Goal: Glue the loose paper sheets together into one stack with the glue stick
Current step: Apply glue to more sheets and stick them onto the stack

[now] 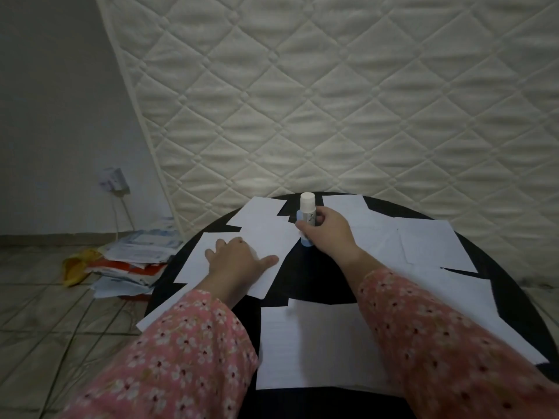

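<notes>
Dim room, tiled floor (45,300); a white quilted mattress (348,95) stands on edge behind a round black table (305,276).

Glue stick (307,217): upright near the far edge of the table, white cap on, blue body, base on the dark tabletop in a gap between sheets. Right hand (328,229) grips it around the body, fingers and thumb curled round the barrel below the cap.

Loose paper sheets (320,343): white, spread singly over most of the table, several overlapping at their corners; not stacked. One large sheet lies nearest the person at centre, more lie to the right and far side, and a group overlaps at left.

Left hand (239,260): palm down, fingers straight and spread, thumb out to the right, pressing flat on one of the left-side sheets.

Both forearms in pink floral sleeves (187,352).

Off the table, left: a messy pile of papers and packets (136,261) on the floor, with something yellow (77,267) beside it. A wall socket (113,179) with a plug and cable hanging sits on the grey wall above.
</notes>
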